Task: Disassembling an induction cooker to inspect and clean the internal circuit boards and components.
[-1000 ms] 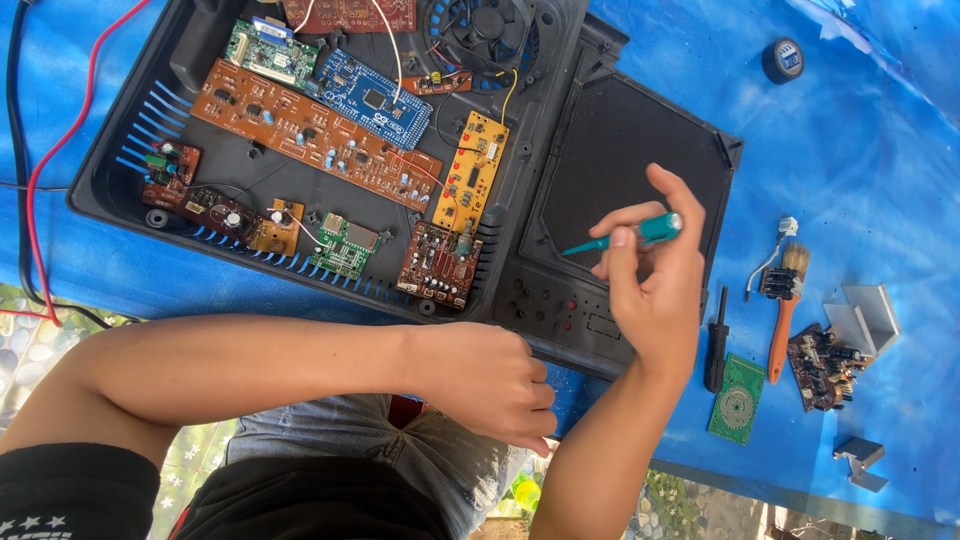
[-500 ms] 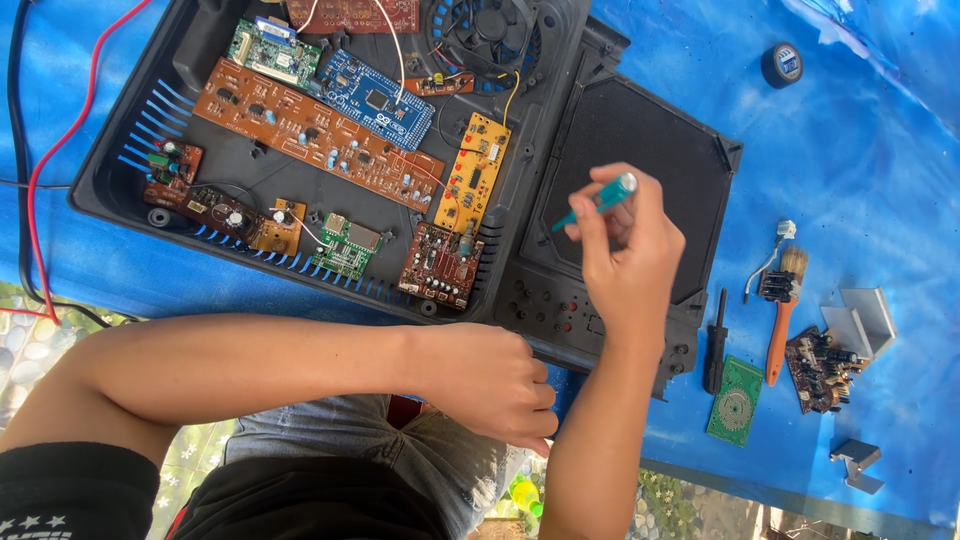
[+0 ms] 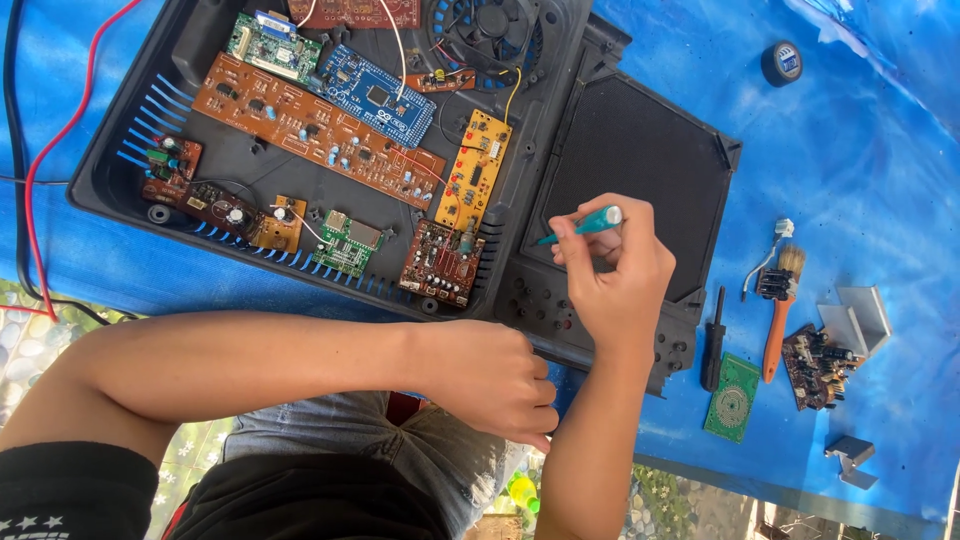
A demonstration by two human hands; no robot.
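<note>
We are pinching a slim teal-handled screwdriver (image 3: 585, 224) in our right hand (image 3: 612, 275), fingers closed round its smooth plastic handle, its tip pointing left toward the edge of the matte, finely textured dark panel (image 3: 640, 160) on the right side of the open black plastic casing (image 3: 130, 160). Our left hand (image 3: 490, 378) is curling into a loose fist and pressing on the near rim of the casing, holding nothing that we can see

We are judging the risks: the thin tip is working just beside the small reddish-brown circuit board (image 3: 440, 262) and the yellow board (image 3: 474, 170), so a slip leftward could be scraping solder joints or bending the little upright components. The thin white and yellow wires (image 3: 400, 45) running across the boards could be snagging too. The casing is overhanging the near edge of the blue sheet (image 3: 850, 150), so if our left hand is easing off, it could be tipping or sliding

Further left, a long orange board (image 3: 310, 125) and a blue board (image 3: 375, 92) are lying flat, studded and bumpy. Off to the right, a black-handled screwdriver (image 3: 712, 340), a green square board (image 3: 733, 395), an orange-handled brush (image 3: 780, 310) and a roll of black tape (image 3: 782, 62) are resting on the wrinkled sheet
</note>
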